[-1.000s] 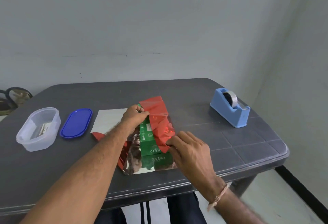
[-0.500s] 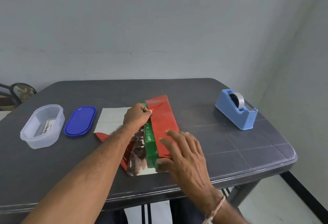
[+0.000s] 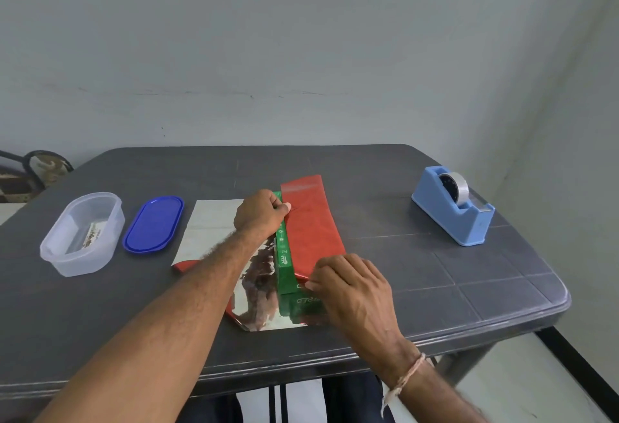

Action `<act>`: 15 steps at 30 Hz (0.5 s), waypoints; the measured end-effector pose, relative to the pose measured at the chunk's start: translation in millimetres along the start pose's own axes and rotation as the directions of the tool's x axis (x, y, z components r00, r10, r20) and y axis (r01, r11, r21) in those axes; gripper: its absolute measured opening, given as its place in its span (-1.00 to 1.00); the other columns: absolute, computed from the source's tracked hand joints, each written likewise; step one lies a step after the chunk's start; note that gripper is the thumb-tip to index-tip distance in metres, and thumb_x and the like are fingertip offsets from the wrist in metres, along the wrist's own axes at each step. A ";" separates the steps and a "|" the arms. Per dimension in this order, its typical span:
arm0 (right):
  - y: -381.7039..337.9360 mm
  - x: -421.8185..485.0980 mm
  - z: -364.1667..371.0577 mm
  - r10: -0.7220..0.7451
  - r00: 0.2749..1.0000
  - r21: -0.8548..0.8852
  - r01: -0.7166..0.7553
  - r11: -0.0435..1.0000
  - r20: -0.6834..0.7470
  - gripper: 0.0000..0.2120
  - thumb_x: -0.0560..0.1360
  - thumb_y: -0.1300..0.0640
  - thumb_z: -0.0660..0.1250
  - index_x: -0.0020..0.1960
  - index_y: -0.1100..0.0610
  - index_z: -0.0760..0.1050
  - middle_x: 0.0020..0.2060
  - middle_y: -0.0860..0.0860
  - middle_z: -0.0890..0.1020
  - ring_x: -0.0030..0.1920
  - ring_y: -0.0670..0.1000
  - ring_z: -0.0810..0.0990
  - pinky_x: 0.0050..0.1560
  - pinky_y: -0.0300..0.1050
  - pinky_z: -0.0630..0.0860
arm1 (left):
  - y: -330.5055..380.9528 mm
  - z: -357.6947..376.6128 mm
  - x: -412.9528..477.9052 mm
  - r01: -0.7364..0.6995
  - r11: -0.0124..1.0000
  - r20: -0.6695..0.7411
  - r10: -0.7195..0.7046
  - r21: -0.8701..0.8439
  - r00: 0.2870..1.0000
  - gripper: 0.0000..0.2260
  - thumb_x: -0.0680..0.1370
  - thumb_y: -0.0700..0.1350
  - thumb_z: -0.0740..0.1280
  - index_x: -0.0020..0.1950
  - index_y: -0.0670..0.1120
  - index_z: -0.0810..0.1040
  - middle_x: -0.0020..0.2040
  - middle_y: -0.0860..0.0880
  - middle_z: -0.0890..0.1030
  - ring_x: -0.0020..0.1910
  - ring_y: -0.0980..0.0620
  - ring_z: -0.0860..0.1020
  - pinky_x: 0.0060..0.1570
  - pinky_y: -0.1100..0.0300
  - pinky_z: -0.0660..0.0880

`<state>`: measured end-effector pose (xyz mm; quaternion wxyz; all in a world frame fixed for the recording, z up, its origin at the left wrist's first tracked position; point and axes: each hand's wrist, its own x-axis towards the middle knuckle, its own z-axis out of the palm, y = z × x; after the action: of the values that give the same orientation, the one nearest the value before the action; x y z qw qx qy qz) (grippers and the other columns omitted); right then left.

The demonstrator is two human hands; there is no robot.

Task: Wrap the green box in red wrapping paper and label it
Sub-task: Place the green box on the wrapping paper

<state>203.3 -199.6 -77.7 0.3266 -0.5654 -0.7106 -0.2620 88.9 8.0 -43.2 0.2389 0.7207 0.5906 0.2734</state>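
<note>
Head camera: A person folds a flap of red wrapping paper [image 3: 311, 221] over the green box [image 3: 283, 255], which lies lengthwise at the middle of the dark tabletop [image 3: 418, 292]. At the box's far end the left hand [image 3: 261, 215] pinches the flap's edge between curled fingers and thumb. At its near end the right hand [image 3: 351, 283] sets bent fingers on the flap's corner; whether they pinch or merely press cannot be told. A green strip of the box's top shows bare left of the flap, and the rest of the sheet spreads silver side up further left, beneath the left forearm. The tape dispenser [image 3: 452, 211] stands well to the box's right. With no tape visible on the flap, freeing a hand to reach for it would likely let the glossy paper spring open or slide askew. An uneven pull could shift the box or set a slanted crease.
</note>
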 end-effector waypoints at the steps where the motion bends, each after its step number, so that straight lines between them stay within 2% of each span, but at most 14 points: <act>1: -2.8 0.8 -1.0 0.002 1.000 0.048 -0.002 0.999 -0.007 -0.80 0.64 -0.06 0.36 -0.10 0.01 0.61 -0.07 -0.12 0.64 -0.14 -0.02 0.59 -0.10 -0.12 0.51 | 0.1 0.6 0.0 -0.004 1.000 -0.002 0.004 0.006 1.000 -0.75 0.58 0.15 0.42 -0.11 -0.01 0.55 -0.24 0.08 0.62 -0.20 -0.04 0.66 -0.13 0.10 0.56; 3: -6.2 5.2 -7.0 0.089 0.996 0.176 -0.086 0.981 -0.010 -0.73 0.67 -0.11 0.28 -0.03 0.02 0.63 -0.02 -0.14 0.64 -0.07 -0.04 0.60 -0.06 -0.16 0.50 | 0.5 1.1 0.1 -0.013 1.000 -0.007 0.013 0.019 1.000 -0.76 0.58 0.15 0.41 -0.11 0.00 0.54 -0.26 0.09 0.59 -0.19 -0.04 0.65 -0.18 0.13 0.49; 4: -4.9 8.4 -10.1 0.196 0.981 0.258 -0.190 0.947 0.002 -0.73 0.67 -0.12 0.25 0.05 0.02 0.64 0.04 -0.16 0.63 0.00 -0.07 0.60 -0.01 -0.18 0.50 | 0.6 1.0 0.0 -0.014 1.000 -0.009 0.014 0.023 1.000 -0.76 0.59 0.14 0.41 -0.11 -0.01 0.54 -0.26 0.10 0.58 -0.18 -0.04 0.64 -0.18 0.13 0.46; 6: 4.6 14.8 -13.4 0.464 0.884 0.431 -0.444 0.786 0.063 -0.75 0.67 -0.12 0.23 0.16 -0.03 0.61 0.10 -0.21 0.61 0.09 -0.14 0.59 0.03 -0.21 0.53 | 0.3 1.0 -0.2 -0.017 0.999 -0.005 0.017 0.027 1.000 -0.76 0.59 0.14 0.40 -0.09 -0.01 0.55 -0.26 0.10 0.57 -0.19 -0.03 0.63 -0.18 0.13 0.44; 7: 11.0 17.0 -12.9 0.552 0.823 0.479 -0.542 0.690 0.136 -0.79 0.65 -0.12 0.26 0.15 -0.08 0.61 0.10 -0.21 0.60 0.07 -0.15 0.61 -0.01 -0.20 0.58 | 0.0 0.8 -0.6 -0.019 0.999 -0.004 0.019 0.029 1.000 -0.76 0.59 0.14 0.40 -0.09 -0.01 0.55 -0.26 0.09 0.58 -0.20 -0.03 0.63 -0.19 0.13 0.45; 8: 16.9 17.8 -10.7 0.583 0.784 0.464 -0.606 0.646 0.212 -0.85 0.62 -0.10 0.31 0.11 -0.12 0.61 0.07 -0.20 0.61 0.03 -0.16 0.62 -0.05 -0.17 0.62 | 0.2 0.5 -1.0 -0.021 0.999 -0.004 0.021 0.031 1.000 -0.76 0.60 0.14 0.40 -0.08 -0.02 0.56 -0.25 0.09 0.58 -0.20 -0.02 0.62 -0.19 0.13 0.44; 10: 26.1 17.1 -7.6 0.583 0.747 0.372 -0.664 0.648 0.319 -0.92 0.56 -0.09 0.42 -0.03 -0.11 0.65 -0.06 -0.20 0.66 -0.06 -0.16 0.66 -0.12 -0.12 0.64 | 0.5 0.8 -1.2 -0.028 0.999 -0.004 0.028 0.038 1.000 -0.76 0.60 0.13 0.40 -0.07 -0.03 0.56 -0.23 0.08 0.59 -0.20 -0.01 0.58 -0.19 0.13 0.42; 12: 31.6 25.7 -11.1 0.632 0.698 0.450 -0.708 0.544 0.336 -0.88 0.56 -0.09 0.44 -0.07 -0.07 0.66 -0.14 -0.15 0.70 -0.11 -0.11 0.70 -0.14 -0.07 0.66 | -0.4 1.1 -0.1 -0.033 0.999 -0.002 0.034 0.039 0.999 -0.77 0.60 0.12 0.39 -0.06 -0.04 0.57 -0.20 0.08 0.59 -0.19 -0.01 0.57 -0.16 0.13 0.42; 13: 37.7 32.3 -11.3 0.644 0.700 0.447 -0.705 0.551 0.310 -0.90 0.57 -0.09 0.43 -0.02 -0.08 0.66 -0.10 -0.16 0.70 -0.06 -0.13 0.69 -0.08 -0.07 0.65 | -1.3 1.4 0.3 -0.035 0.999 0.000 0.035 0.037 0.999 -0.77 0.60 0.11 0.40 -0.06 -0.04 0.57 -0.18 0.07 0.60 -0.17 -0.02 0.57 -0.15 0.13 0.43; 14: 44.9 40.8 -9.2 0.619 0.728 0.397 -0.683 0.614 0.295 -0.87 0.57 -0.08 0.42 0.09 -0.11 0.66 0.02 -0.18 0.68 0.05 -0.15 0.65 0.03 -0.06 0.63 | -2.0 1.4 1.0 -0.035 0.999 0.003 0.035 0.035 0.999 -0.77 0.60 0.12 0.40 -0.06 -0.03 0.56 -0.16 0.06 0.61 -0.15 -0.03 0.59 -0.14 0.12 0.46; 15: 51.0 49.4 -5.5 0.564 0.748 0.309 -0.661 0.684 0.350 -0.74 0.57 -0.08 0.42 0.25 -0.14 0.61 0.19 -0.16 0.63 0.20 -0.14 0.58 0.18 -0.02 0.59 | -3.1 1.5 2.1 -0.037 0.999 0.008 0.037 0.030 0.999 -0.78 0.60 0.13 0.40 -0.06 -0.02 0.55 -0.13 0.05 0.63 -0.13 -0.05 0.60 -0.13 0.11 0.49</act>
<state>246.7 -161.1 -36.4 0.4240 -0.7145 -0.5497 0.0863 88.0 10.6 -46.2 0.2251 0.7360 0.5802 0.2663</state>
